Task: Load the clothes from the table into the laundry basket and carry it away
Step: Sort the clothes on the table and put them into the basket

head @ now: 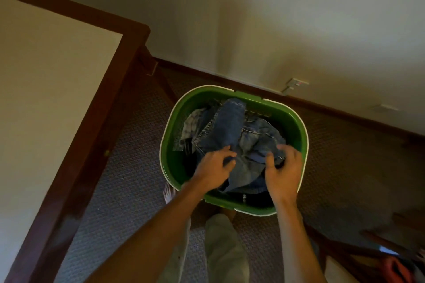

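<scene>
A green laundry basket point(292, 122) with a white rim stands on the carpet in front of me. Blue jeans point(230, 128) fill its middle, with a checked cloth point(192, 123) at the left and a dark garment point(248, 199) at the near side. My left hand point(212, 169) and my right hand point(284, 169) are both inside the basket on the jeans, fingers curled into the denim. The table point(46, 89) stands to the left, its pale top bare in the part I see.
The table's dark wooden frame point(101, 126) and leg run close to the basket's left. A wall with a socket point(296, 84) lies behind the basket. Dark furniture and a red thing point(395, 269) sit at the lower right. My trouser legs are below the basket.
</scene>
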Demonstrator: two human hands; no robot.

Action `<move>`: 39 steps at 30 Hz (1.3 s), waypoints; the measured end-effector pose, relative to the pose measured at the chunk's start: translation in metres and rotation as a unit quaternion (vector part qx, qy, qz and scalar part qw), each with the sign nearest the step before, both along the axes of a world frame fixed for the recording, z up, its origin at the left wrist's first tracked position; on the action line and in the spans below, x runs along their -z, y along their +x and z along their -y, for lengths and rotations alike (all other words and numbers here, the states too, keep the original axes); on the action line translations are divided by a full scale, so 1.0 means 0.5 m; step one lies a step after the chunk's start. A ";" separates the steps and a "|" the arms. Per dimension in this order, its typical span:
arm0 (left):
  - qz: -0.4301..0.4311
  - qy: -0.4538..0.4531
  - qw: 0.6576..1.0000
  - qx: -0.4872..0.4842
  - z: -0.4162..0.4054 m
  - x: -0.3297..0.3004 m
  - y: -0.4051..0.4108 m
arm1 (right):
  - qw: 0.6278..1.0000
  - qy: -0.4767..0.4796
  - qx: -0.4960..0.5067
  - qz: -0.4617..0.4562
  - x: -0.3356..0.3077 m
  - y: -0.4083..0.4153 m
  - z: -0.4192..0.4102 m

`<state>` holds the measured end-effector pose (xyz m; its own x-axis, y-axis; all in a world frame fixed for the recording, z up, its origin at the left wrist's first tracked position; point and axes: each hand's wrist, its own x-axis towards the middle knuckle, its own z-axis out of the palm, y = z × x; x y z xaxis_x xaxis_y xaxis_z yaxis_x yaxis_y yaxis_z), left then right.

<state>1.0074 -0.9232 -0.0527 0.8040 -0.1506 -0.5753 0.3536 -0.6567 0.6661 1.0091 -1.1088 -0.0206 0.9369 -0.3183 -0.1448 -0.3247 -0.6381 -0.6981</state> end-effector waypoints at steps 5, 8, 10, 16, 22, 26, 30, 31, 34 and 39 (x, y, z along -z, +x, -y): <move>0.015 0.162 0.983 0.083 -0.068 0.009 0.083 | 0.957 -0.076 -0.172 -0.220 0.064 0.059 -0.055; -0.074 0.144 0.976 0.148 -0.065 0.099 0.093 | 0.908 -0.096 -0.233 -0.334 0.174 0.064 -0.058; -0.106 0.147 0.971 0.153 -0.057 0.170 0.081 | 0.895 -0.105 -0.245 -0.357 0.241 0.053 -0.049; -0.124 0.168 0.966 0.153 -0.048 0.479 0.101 | 0.880 -0.133 -0.262 -0.375 0.529 0.069 -0.031; -0.097 0.211 0.957 0.173 -0.050 0.717 0.102 | 0.873 -0.186 -0.263 -0.367 0.758 0.070 -0.036; -0.140 0.190 0.955 0.179 -0.049 0.667 0.115 | 0.879 -0.119 -0.265 -0.378 0.708 0.077 -0.036; -0.173 0.171 0.941 0.236 -0.082 0.562 0.134 | 0.847 -0.069 -0.304 -0.430 0.597 0.104 -0.001; -0.168 0.181 0.935 0.254 -0.093 0.541 0.118 | 0.829 -0.078 -0.325 -0.449 0.571 0.095 0.010; -0.153 0.207 0.928 0.270 -0.098 0.527 0.045 | 0.807 -0.139 -0.355 -0.450 0.547 0.047 0.023; -0.110 0.242 0.945 0.192 -0.056 0.641 0.038 | 0.836 -0.266 -0.297 -0.377 0.677 0.029 -0.023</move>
<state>1.0265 -0.8953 -0.3733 0.5962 -0.0832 -0.7985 0.1233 -0.9733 0.1936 1.0234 -1.0975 -0.3592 0.6588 -0.0360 -0.7515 -0.0591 -0.9982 -0.0040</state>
